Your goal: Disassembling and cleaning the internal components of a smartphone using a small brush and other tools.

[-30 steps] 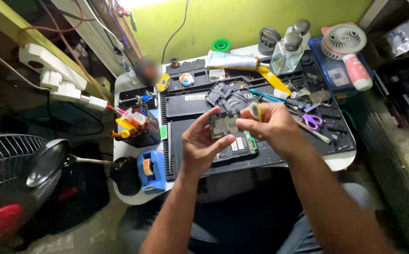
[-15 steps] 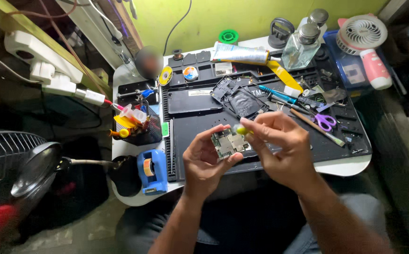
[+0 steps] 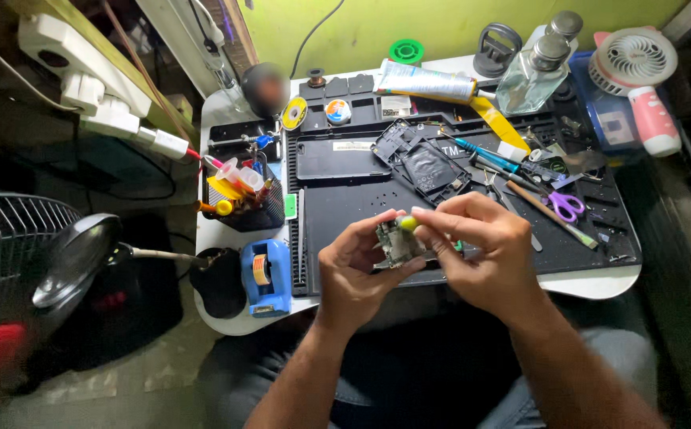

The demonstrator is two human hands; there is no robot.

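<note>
Left hand: our left hand (image 3: 353,270) pinches the small circuit board (image 3: 394,245) by its edge, fingers closed on it
Right hand: our right hand (image 3: 480,250) is clamped on a yellow-tipped tool (image 3: 407,223), tip touching the board's top
Change: a second ago we held the board higher, over the dismantled phone shell (image 3: 425,163); now both hands sit lower, above the black mat (image 3: 345,202) near its front edge
Meaning: we judge the work has settled into close tool contact

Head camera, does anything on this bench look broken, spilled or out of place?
No spill shows. One thing stands out: a phone shell lies open and askew on the black mat, insides exposed. The left hand holds a small circuit board; the right hand pinches a yellow-tipped tool against it.
</note>
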